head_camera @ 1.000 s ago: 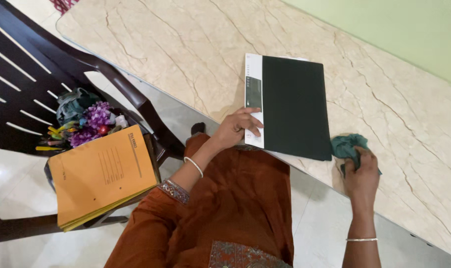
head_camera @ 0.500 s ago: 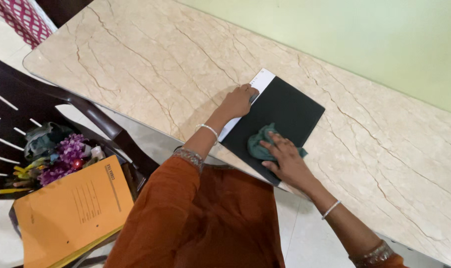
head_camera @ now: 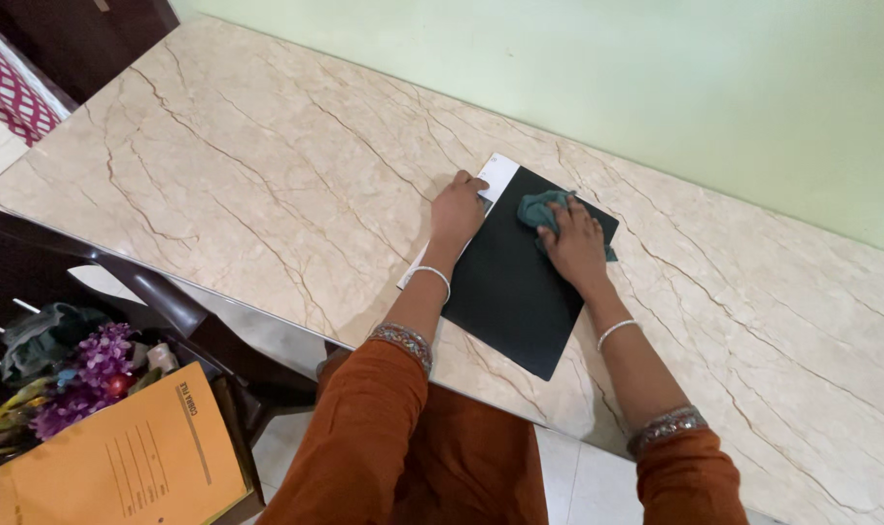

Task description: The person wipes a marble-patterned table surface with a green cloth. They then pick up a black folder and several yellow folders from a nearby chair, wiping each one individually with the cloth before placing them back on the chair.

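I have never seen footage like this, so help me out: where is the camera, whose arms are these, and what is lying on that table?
There is no machine here. The camera sits on a person's head and looks down, so the two arms in rust-coloured sleeves are that person's own. The left hand rests flat on the white edge of a black folder, pinning it down. The right hand presses a crumpled green cloth onto the folder's far corner. The folder lies on a beige marble-patterned table that stands against a pale green wall. At lower left a dark chair carries an orange folder, purple flowers and some other small items that are hard to make out.
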